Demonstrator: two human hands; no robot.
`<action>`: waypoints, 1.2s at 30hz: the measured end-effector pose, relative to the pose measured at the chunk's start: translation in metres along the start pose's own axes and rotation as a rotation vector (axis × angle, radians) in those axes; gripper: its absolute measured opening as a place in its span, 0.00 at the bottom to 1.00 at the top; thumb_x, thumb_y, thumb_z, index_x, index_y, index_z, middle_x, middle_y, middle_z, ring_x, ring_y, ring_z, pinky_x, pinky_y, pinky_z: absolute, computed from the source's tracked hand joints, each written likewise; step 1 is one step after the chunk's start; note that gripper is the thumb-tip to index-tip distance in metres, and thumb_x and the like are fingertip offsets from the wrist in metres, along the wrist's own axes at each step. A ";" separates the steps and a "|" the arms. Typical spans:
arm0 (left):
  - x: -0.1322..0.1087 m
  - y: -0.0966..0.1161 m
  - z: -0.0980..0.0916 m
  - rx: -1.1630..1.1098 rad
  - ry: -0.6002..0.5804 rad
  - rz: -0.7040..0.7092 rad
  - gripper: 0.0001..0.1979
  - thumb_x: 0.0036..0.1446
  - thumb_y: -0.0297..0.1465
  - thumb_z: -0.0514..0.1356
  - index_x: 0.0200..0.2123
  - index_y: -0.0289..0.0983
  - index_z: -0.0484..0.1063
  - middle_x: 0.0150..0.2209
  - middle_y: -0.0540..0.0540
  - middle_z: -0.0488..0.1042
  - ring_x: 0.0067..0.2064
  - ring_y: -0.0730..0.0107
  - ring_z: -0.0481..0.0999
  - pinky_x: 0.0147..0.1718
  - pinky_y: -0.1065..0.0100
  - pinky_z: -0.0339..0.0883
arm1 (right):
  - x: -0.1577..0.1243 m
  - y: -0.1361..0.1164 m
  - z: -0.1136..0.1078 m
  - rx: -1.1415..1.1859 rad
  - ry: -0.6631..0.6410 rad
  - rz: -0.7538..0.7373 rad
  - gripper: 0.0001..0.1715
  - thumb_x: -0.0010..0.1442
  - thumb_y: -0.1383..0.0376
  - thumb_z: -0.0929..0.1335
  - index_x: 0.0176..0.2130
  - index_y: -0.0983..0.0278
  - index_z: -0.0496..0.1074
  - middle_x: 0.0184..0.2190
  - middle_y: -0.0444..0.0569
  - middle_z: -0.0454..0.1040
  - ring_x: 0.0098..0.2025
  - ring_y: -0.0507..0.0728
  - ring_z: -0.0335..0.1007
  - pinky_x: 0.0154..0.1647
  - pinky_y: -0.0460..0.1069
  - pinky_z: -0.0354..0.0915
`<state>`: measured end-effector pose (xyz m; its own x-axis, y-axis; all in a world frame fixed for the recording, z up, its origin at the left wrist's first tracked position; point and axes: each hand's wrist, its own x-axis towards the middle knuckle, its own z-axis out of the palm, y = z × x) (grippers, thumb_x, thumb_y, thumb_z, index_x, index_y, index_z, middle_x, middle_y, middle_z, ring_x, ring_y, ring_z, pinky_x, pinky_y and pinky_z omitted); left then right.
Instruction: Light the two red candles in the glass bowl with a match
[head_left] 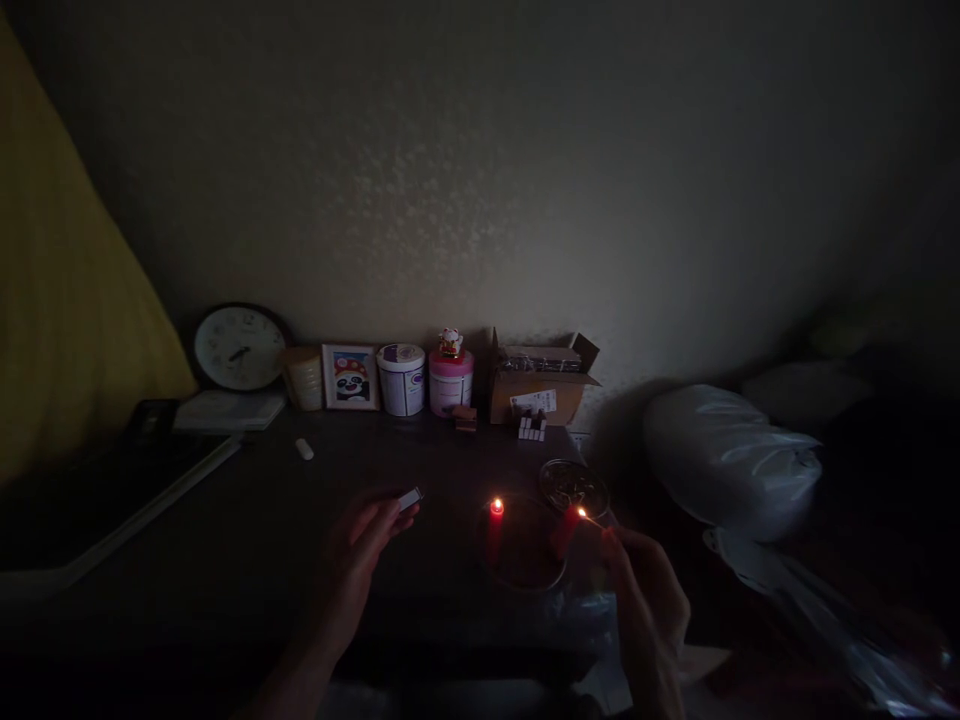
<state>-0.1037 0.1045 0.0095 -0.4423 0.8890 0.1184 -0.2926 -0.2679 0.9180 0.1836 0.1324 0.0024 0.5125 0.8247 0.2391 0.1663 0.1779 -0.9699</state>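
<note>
Between the fingers of my left hand (371, 535) is a small matchbox (409, 498), held above the dark table. My right hand (645, 585) pinches a burning match (592, 521), its flame right at the top of a red candle (565, 535). Whether that candle's own wick burns, I cannot tell. A second red candle (495, 535) stands upright and lit to its left. Both candles are on a round plate (525, 586) with a thin rim. Behind the right candle lies a round dish (574, 487) with several thin used-looking sticks in it.
Along the wall stand a clock (238, 347), a framed panda picture (351, 378), two tubs (403, 380) with a lucky cat (450, 344) on one, and an open cardboard box (540, 390). Several small matchboxes (532, 427) sit before it. A white plastic bag (731, 460) bulges at right.
</note>
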 end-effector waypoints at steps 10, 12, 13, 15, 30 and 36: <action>0.000 0.000 -0.001 0.016 -0.001 -0.013 0.17 0.50 0.46 0.70 0.38 0.43 0.81 0.39 0.52 0.84 0.43 0.67 0.80 0.43 0.72 0.75 | 0.003 0.000 0.003 -0.028 -0.017 0.027 0.25 0.46 0.45 0.74 0.33 0.63 0.77 0.32 0.47 0.78 0.38 0.59 0.72 0.38 0.50 0.66; 0.000 0.001 0.000 0.011 0.004 -0.017 0.18 0.49 0.47 0.71 0.38 0.42 0.81 0.39 0.52 0.84 0.43 0.67 0.81 0.42 0.72 0.75 | 0.003 0.002 0.003 -0.054 -0.030 0.029 0.25 0.48 0.45 0.73 0.35 0.62 0.77 0.33 0.47 0.78 0.38 0.59 0.72 0.38 0.50 0.67; 0.000 0.001 0.001 0.010 0.008 -0.017 0.18 0.48 0.47 0.71 0.37 0.42 0.81 0.39 0.52 0.84 0.42 0.67 0.81 0.42 0.72 0.75 | 0.003 0.003 0.003 -0.063 -0.043 0.030 0.25 0.49 0.45 0.73 0.35 0.62 0.77 0.34 0.47 0.79 0.38 0.59 0.73 0.38 0.50 0.67; -0.001 0.001 0.001 0.009 0.010 -0.014 0.18 0.48 0.47 0.71 0.37 0.42 0.81 0.38 0.51 0.84 0.42 0.67 0.81 0.42 0.71 0.75 | 0.003 0.005 0.003 -0.056 -0.049 0.034 0.25 0.48 0.45 0.73 0.35 0.62 0.77 0.34 0.47 0.79 0.39 0.59 0.73 0.39 0.49 0.67; 0.000 0.001 0.001 0.007 0.008 -0.018 0.16 0.51 0.45 0.70 0.38 0.41 0.80 0.39 0.50 0.83 0.43 0.65 0.80 0.43 0.69 0.74 | 0.002 0.007 0.003 -0.028 -0.053 0.014 0.23 0.50 0.47 0.74 0.36 0.63 0.77 0.35 0.48 0.80 0.38 0.59 0.75 0.36 0.49 0.68; -0.001 0.001 0.001 0.014 0.001 -0.014 0.17 0.51 0.46 0.70 0.38 0.41 0.80 0.40 0.50 0.83 0.43 0.66 0.80 0.43 0.70 0.74 | 0.002 0.007 0.002 -0.015 -0.053 -0.015 0.21 0.50 0.50 0.75 0.36 0.63 0.77 0.36 0.48 0.80 0.41 0.60 0.75 0.41 0.51 0.69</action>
<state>-0.1025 0.1035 0.0102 -0.4391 0.8922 0.1055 -0.2869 -0.2506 0.9246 0.1840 0.1370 -0.0040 0.4642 0.8496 0.2503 0.1865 0.1825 -0.9654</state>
